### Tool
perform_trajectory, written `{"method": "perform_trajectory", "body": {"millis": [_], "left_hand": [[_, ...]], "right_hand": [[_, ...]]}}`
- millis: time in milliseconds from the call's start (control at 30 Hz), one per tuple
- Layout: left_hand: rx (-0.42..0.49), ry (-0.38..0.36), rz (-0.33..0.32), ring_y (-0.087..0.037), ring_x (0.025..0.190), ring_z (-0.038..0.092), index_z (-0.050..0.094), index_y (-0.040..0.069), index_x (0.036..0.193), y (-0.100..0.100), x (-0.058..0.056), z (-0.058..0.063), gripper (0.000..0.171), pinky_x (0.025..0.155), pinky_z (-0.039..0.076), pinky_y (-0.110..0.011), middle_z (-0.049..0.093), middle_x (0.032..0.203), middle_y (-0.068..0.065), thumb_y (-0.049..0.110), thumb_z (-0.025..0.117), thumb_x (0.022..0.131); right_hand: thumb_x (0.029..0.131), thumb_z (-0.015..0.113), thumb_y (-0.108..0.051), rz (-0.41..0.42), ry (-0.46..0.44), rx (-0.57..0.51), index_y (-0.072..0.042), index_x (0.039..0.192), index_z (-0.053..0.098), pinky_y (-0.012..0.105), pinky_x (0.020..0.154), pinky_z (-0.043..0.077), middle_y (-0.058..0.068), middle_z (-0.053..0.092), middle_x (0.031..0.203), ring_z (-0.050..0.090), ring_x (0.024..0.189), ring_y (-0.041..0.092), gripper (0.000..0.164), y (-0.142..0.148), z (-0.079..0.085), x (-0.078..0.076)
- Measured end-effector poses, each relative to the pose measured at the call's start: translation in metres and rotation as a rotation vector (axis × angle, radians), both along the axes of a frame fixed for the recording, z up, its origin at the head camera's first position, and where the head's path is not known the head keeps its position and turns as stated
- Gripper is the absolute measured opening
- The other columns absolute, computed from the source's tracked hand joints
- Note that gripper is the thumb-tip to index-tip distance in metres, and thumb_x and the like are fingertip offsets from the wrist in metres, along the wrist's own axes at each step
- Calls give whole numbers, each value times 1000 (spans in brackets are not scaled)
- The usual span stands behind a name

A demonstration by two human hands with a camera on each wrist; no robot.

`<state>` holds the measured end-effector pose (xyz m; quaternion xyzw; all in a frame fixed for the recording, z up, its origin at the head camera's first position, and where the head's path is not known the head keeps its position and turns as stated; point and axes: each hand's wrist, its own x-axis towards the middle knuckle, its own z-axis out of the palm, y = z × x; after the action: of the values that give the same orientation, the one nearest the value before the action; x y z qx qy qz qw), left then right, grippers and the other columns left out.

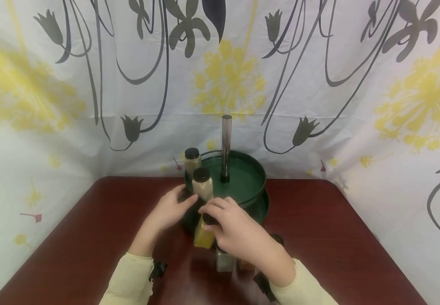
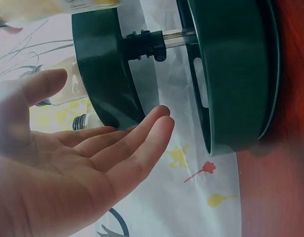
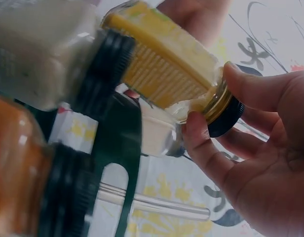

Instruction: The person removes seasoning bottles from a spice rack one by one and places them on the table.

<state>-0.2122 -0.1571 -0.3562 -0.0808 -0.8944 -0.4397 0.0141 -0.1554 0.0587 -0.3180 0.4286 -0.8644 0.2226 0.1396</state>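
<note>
While the left hand [image 1: 169, 208] spreads empty, the right hand [image 1: 236, 228] pinches the black-lidded yellow jar [image 1: 203, 238], likely mid-transfer and needing lift

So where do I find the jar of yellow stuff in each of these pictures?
Head: the yellow jar is in the lower half, just left of centre, tilted in the right hand.
Left wrist: the yellow jar is at top left, cut off by the edge and looking paler.
Right wrist: the yellow jar is upper middle, held near its lid.
Shared landmark: the green stand.
</note>
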Motion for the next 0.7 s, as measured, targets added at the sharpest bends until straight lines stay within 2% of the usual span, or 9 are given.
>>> {"method": "perform_trajectory", "body": {"millis": [200, 533, 700], "left_hand": [[-2, 4, 6, -35, 125, 46, 33, 0, 147, 0, -1, -2, 72, 96, 45, -52, 43, 143, -23, 46, 55, 96], [2, 0, -3, -34, 126, 45, 34, 1, 147, -2, 0, -1, 72, 97, 44, -51, 44, 143, -22, 47, 55, 95], [-11, 12, -10, -34, 126, 46, 35, 1, 147, -5, 0, 0, 70, 98, 43, -51, 44, 143, -22, 46, 54, 96]], "right_hand": [[90, 68, -15, -22, 6, 60, -13, 117, 65, 33, 89, 49, -3, 61, 112, 49, 93, 14, 28, -6, -12, -4], [89, 68, -13, -52, -122, 226, -15, 117, 66, 27, 79, 51, -3, 60, 112, 49, 92, 14, 29, -16, -27, -8], [85, 71, -12, -64, -132, 287, -15, 116, 67, 25, 73, 50, -3, 60, 107, 47, 86, 14, 31, -19, -32, -9]]}}
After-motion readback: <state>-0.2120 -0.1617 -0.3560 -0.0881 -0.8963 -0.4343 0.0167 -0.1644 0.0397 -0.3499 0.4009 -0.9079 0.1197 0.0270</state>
